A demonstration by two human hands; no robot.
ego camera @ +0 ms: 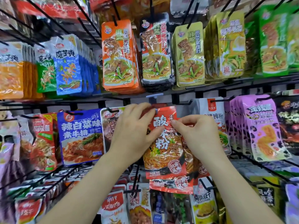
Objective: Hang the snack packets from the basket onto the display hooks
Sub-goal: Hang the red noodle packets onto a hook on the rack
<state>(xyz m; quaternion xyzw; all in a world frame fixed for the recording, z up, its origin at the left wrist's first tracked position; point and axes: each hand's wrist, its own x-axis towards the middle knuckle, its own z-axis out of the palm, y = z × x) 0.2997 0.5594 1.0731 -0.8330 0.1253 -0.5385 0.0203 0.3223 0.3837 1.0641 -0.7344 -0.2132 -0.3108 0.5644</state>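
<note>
A red snack packet [163,143] is held up against the middle row of the display rack [210,90], near its centre, just under the black crossbar. Its top left corner is gripped by the left hand [134,131], whose fingers are curled over the packet's upper edge while the thumb is pressed on the front. Its upper right edge is pinched between the thumb and forefinger of the right hand [199,135]; the remaining fingers are bent loosely behind. The tip of a hook [156,109] is seen at the packet's top edge; whether the packet's hole is already threaded on it cannot be told. More red packets [171,183] of the same kind are seen hanging behind and below it. A blue packet [80,133] is hung toward the rack's left side, and a white packet [210,113] just beside the right hand. On the row above, orange packets [119,54], black packets [156,50] and gold packets [189,54] are hung side by side.
</note>
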